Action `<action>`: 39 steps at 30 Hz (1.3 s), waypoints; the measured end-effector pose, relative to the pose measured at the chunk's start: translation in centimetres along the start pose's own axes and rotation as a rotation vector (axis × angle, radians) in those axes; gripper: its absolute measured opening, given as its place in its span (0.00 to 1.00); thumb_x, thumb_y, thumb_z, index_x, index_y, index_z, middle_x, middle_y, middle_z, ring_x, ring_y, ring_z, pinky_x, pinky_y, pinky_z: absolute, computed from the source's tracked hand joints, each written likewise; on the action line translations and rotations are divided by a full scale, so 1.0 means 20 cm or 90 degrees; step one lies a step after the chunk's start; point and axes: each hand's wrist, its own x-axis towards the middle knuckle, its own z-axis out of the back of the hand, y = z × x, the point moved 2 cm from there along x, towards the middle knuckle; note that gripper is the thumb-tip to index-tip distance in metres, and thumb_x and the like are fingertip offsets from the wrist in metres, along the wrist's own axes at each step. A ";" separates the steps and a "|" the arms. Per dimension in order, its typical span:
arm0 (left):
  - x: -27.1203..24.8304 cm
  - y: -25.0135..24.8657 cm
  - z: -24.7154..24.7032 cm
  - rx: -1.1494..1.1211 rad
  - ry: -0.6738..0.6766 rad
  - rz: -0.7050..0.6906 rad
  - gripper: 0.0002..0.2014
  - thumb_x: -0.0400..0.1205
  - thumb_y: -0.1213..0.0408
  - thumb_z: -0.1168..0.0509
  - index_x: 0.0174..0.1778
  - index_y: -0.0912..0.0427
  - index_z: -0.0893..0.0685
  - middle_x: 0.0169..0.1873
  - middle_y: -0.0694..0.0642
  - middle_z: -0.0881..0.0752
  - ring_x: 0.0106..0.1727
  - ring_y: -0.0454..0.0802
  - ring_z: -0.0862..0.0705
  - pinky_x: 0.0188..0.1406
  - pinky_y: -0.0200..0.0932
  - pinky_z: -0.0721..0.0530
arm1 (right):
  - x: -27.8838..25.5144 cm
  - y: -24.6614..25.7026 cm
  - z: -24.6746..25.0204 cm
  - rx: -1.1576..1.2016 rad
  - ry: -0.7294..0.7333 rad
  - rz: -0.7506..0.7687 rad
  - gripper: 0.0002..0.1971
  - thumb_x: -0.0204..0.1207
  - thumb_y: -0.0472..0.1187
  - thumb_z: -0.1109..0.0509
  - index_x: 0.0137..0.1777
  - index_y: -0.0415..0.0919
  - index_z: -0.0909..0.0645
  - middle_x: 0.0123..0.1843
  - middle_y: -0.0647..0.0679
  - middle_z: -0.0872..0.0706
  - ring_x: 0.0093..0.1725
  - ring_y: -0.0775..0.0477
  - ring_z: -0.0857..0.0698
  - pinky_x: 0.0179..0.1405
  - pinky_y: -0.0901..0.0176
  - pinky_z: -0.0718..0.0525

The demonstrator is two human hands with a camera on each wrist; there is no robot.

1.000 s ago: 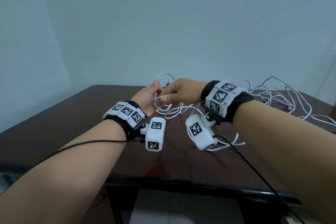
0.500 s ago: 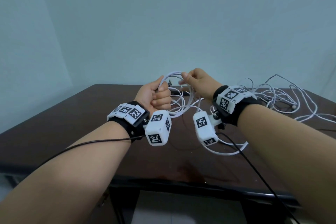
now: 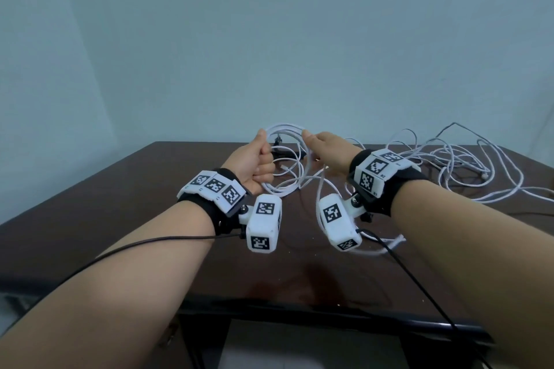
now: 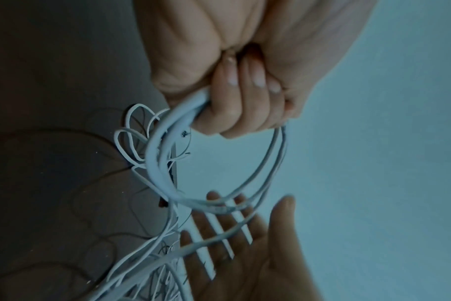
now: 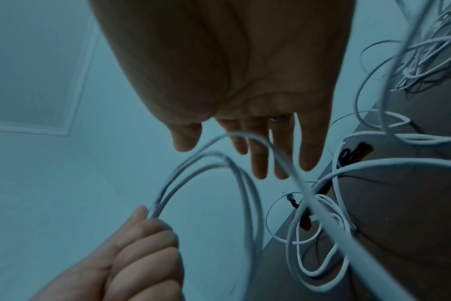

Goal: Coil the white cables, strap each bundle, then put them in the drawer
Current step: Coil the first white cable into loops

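- So, coiling is underway: left hand is a closed fist around the coil, fingers wrapped over the gathered loops at one side so they can't spring apart.
- Coil is held up above the table, a few turns, hanging roughly upright from the fist (left wrist view shows the ring clearly).
- Right hand is spread, fingers straight and apart, not pinching anything. It sits just beside the far side of the coil with a strand crossing in front of the fingers; can't tell from the views whether it actually touches.
- My read: the flat hand is guiding or steadying the loop while the fist acts as the anchor.
- The free end of this cable trails down and right toward the table, so more length is left to wind.
- The loose cables lie tangled on the right part of the table, well apart from the coil.
- A small dark piece lies on the table behind the coil, possibly a strap, too unclear to confirm.
- No drawer visible in any view.
- Risk: the trailing end could snag the tangle when pulled.
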 end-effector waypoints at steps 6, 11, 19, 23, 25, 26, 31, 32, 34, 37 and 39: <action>0.02 -0.05 0.08 -0.054 -0.113 -0.024 0.22 0.87 0.47 0.47 0.29 0.55 0.34 0.12 0.46 0.40 0.10 0.40 0.44 0.08 0.31 0.47 | -0.06 0.01 0.07 -0.107 0.060 -0.062 0.37 0.82 0.63 0.55 0.69 0.29 0.26 0.66 0.35 0.19 0.65 0.36 0.20 0.67 0.41 0.22; 0.04 -0.04 0.13 -0.092 -0.186 -0.031 0.21 0.87 0.47 0.48 0.31 0.55 0.34 0.13 0.47 0.41 0.10 0.42 0.44 0.08 0.31 0.46 | -0.17 0.02 0.06 -0.408 0.272 -0.049 0.36 0.75 0.69 0.42 0.62 0.36 0.18 0.55 0.44 0.11 0.55 0.46 0.13 0.57 0.53 0.19; 0.02 -0.07 0.15 -0.048 -0.228 -0.081 0.20 0.88 0.49 0.48 0.32 0.55 0.36 0.12 0.47 0.40 0.10 0.42 0.44 0.09 0.31 0.46 | -0.25 0.03 0.03 -0.407 0.310 -0.040 0.14 0.73 0.31 0.30 0.55 0.45 0.13 0.35 0.51 0.12 0.29 0.56 0.15 0.42 0.62 0.14; 0.01 -0.07 0.10 0.009 -0.181 -0.092 0.22 0.88 0.48 0.50 0.31 0.56 0.35 0.11 0.47 0.39 0.11 0.42 0.42 0.11 0.30 0.43 | -0.23 0.08 0.02 -0.426 0.261 0.056 0.17 0.74 0.30 0.34 0.56 0.47 0.13 0.32 0.57 0.16 0.37 0.55 0.17 0.47 0.60 0.16; 0.01 -0.06 0.09 0.061 -0.156 -0.090 0.22 0.88 0.47 0.51 0.30 0.55 0.35 0.12 0.47 0.38 0.12 0.42 0.39 0.13 0.30 0.39 | -0.22 0.12 0.02 -0.433 0.257 0.111 0.15 0.77 0.32 0.35 0.59 0.45 0.14 0.33 0.57 0.17 0.41 0.58 0.20 0.49 0.63 0.21; 0.01 -0.06 0.08 0.091 -0.145 -0.087 0.22 0.88 0.48 0.51 0.30 0.55 0.35 0.12 0.47 0.37 0.13 0.43 0.37 0.14 0.30 0.37 | -0.22 0.14 0.02 -0.421 0.255 0.134 0.14 0.79 0.33 0.35 0.60 0.44 0.15 0.35 0.56 0.17 0.42 0.58 0.21 0.45 0.66 0.23; 0.00 -0.03 0.03 0.154 -0.098 -0.092 0.22 0.89 0.51 0.51 0.30 0.57 0.33 0.18 0.50 0.24 0.22 0.46 0.21 0.30 0.39 0.21 | -0.18 0.20 0.02 -0.282 0.218 0.210 0.09 0.79 0.36 0.34 0.56 0.40 0.14 0.36 0.58 0.17 0.33 0.65 0.23 0.36 0.82 0.29; 0.00 -0.02 0.02 0.144 -0.079 -0.089 0.21 0.89 0.52 0.51 0.31 0.58 0.33 0.19 0.51 0.22 0.21 0.46 0.19 0.30 0.40 0.19 | -0.17 0.20 0.02 -0.252 0.206 0.216 0.08 0.79 0.37 0.33 0.54 0.40 0.14 0.36 0.55 0.16 0.32 0.66 0.23 0.38 0.78 0.27; -0.01 -0.01 -0.01 0.121 -0.032 -0.080 0.20 0.89 0.53 0.51 0.34 0.61 0.31 0.19 0.54 0.20 0.21 0.47 0.18 0.26 0.39 0.15 | -0.15 0.22 0.04 -0.198 0.167 0.224 0.05 0.80 0.39 0.33 0.49 0.41 0.15 0.33 0.54 0.18 0.26 0.67 0.24 0.33 0.74 0.26; -0.02 0.00 -0.04 0.121 0.028 -0.053 0.19 0.88 0.51 0.51 0.47 0.62 0.24 0.20 0.54 0.17 0.24 0.47 0.14 0.31 0.41 0.13 | -0.12 0.23 0.06 -0.140 0.098 0.229 0.06 0.79 0.43 0.31 0.45 0.42 0.18 0.32 0.53 0.20 0.25 0.66 0.25 0.30 0.76 0.27; -0.03 0.00 -0.07 0.108 0.058 -0.025 0.21 0.88 0.49 0.50 0.39 0.60 0.24 0.17 0.52 0.21 0.20 0.46 0.18 0.23 0.36 0.16 | -0.10 0.23 0.08 -0.115 0.038 0.233 0.09 0.77 0.46 0.30 0.43 0.40 0.18 0.32 0.52 0.21 0.29 0.59 0.26 0.30 0.73 0.27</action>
